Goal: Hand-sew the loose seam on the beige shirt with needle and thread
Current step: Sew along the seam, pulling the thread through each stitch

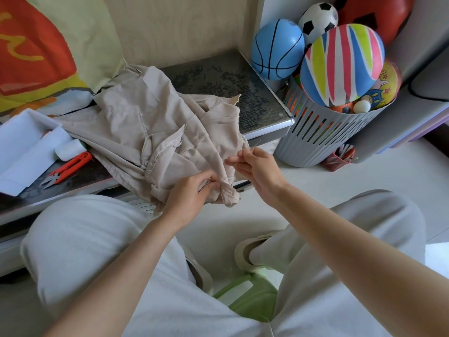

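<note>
Beige shirt gripped; right hand pinches thread.

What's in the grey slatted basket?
The basket holds piled balls: striped ball, blue basketball, soccer ball, yellow cartoon ball, small white ball. Deeper contents are covered; only orange bits show through slats.

No legible text, no readable labels, brands, numbers or signs

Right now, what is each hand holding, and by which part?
The left hand pinches the beige shirt at its frayed lower edge. The right hand pinches something thin, likely the needle; which part is too small to tell.
</note>
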Available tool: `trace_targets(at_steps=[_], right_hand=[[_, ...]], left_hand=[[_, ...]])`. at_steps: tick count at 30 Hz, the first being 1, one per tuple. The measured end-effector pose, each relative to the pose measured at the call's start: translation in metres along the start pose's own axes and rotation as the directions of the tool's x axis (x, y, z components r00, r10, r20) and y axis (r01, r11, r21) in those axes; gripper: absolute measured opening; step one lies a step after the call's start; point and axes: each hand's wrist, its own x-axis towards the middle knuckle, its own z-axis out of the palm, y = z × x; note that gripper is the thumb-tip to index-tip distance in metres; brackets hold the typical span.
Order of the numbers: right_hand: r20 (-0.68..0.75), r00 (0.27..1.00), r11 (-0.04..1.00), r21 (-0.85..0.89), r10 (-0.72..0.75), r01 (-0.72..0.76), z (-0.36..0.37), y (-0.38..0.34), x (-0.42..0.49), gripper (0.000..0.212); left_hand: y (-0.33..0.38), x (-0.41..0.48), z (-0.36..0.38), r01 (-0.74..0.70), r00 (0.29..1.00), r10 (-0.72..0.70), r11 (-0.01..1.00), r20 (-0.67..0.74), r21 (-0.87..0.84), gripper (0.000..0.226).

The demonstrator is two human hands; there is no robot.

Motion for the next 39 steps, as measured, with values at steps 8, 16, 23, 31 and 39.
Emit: trace_targets(at_steps=[8, 16, 23, 31, 39], right_hand=[[0.099, 0.995, 0.746, -0.662, 0.001, 0.065, -0.02, 0.018, -0.006, 0.021], [0.202, 0.978, 0.619, -0.775, 0.052, 0.127, -0.048, 0.034, -0.017, 0.024], [0.157, 0.984, 0.996, 0.034, 0.077, -0.084, -0.037, 0.02, -0.014, 0.027], [0.123, 0.99, 0.9, -0.436, 0.061, -0.001, -0.038, 0.023, -0.009, 0.029], [0.234, 0.962, 0.609, -0.787, 0.141, 0.102, -0.052, 0.033, -0.011, 0.024]], left_hand=[[0.0, 0.001, 0.001, -0.014, 1.0, 0.015, 1.0, -0.015, 0.02, 0.014], [-0.002, 0.003, 0.002, 0.039, 0.999, -0.038, 0.999, -0.032, 0.033, 0.019], [-0.002, 0.002, 0.004, 0.039, 0.998, -0.041, 0.998, 0.042, 0.055, 0.013], [-0.006, 0.001, 0.004, 0.052, 0.998, -0.055, 0.997, 0.043, 0.055, 0.017], [-0.003, 0.002, 0.004, 0.053, 0.998, -0.056, 0.996, 0.027, 0.076, 0.017]])
